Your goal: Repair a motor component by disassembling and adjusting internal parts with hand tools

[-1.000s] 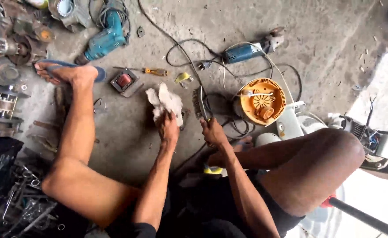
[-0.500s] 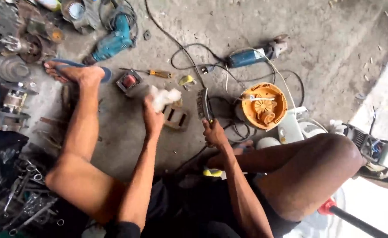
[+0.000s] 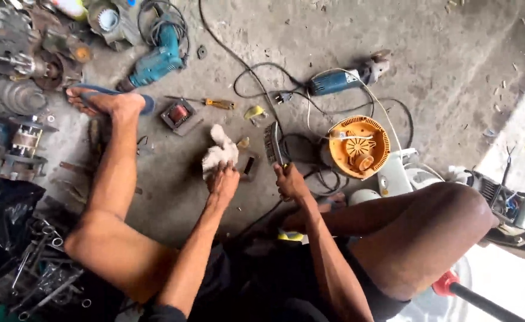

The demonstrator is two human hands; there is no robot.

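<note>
While left fingers (image 3: 222, 182) clutch a white rag (image 3: 218, 154) — right fingers (image 3: 289, 182) grasp a wire brush (image 3: 272, 143).

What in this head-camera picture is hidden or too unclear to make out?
- Under the white rag: the left hand presses it down, covering whatever lies beneath.
- Handle of the wire brush: wrapped inside the right hand.
- Small dark part beside the rag: too small to identify.
- Grey machine at the right: partly behind the knee and washed out by glare.
</note>
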